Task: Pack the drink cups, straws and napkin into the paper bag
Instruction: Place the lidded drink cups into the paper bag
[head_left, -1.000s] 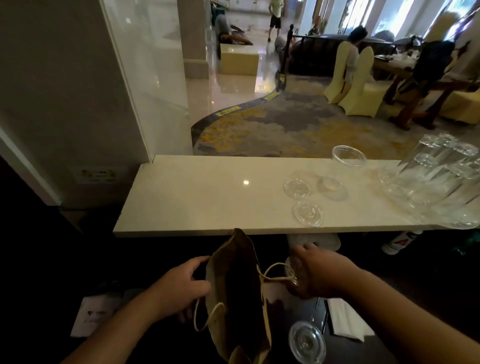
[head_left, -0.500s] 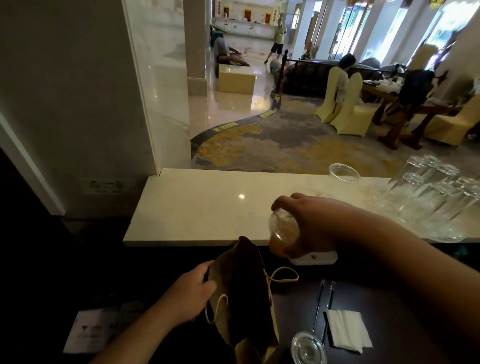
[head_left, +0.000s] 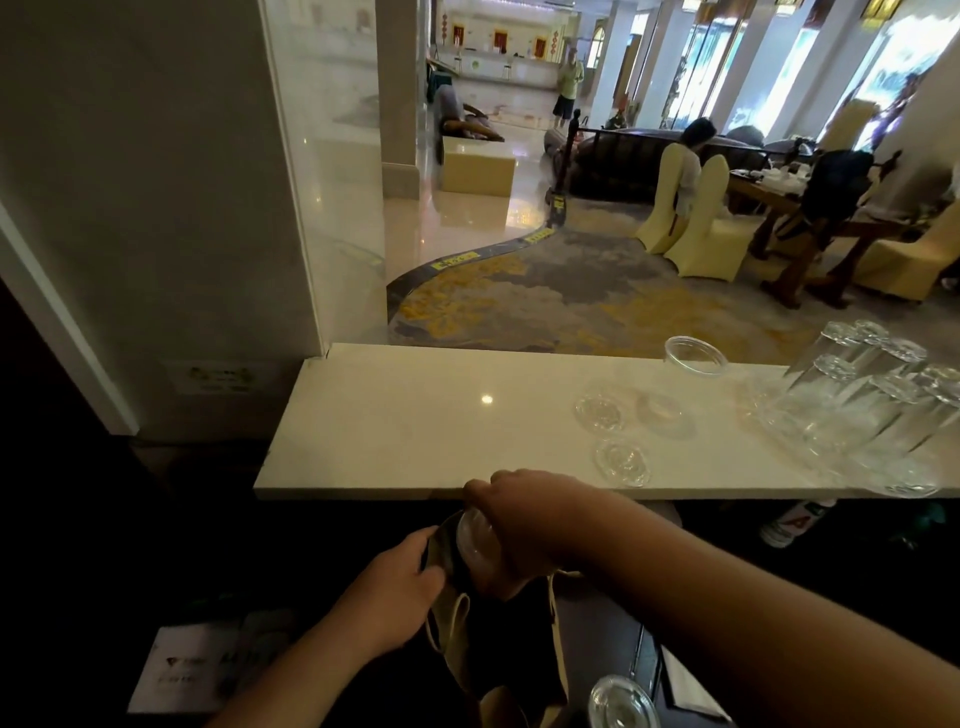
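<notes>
The drink cup (head_left: 475, 535) sits clasped in the right hand (head_left: 524, 525) over the paper bag (head_left: 498, 639). Left hand (head_left: 400, 592) pinches the rim beside it; lower the cup upright.

Both bare forearms are reaching in from the near edge toward the middle. The left hand (head_left: 400, 590) is lying knuckles up, its fingers curling in and pinching closed at the far right tip. The right hand (head_left: 524, 519) is sitting just beyond it — higher and farther — palm down, fingers wrapping closed around what it is holding, wrist bending slightly downward.
</notes>
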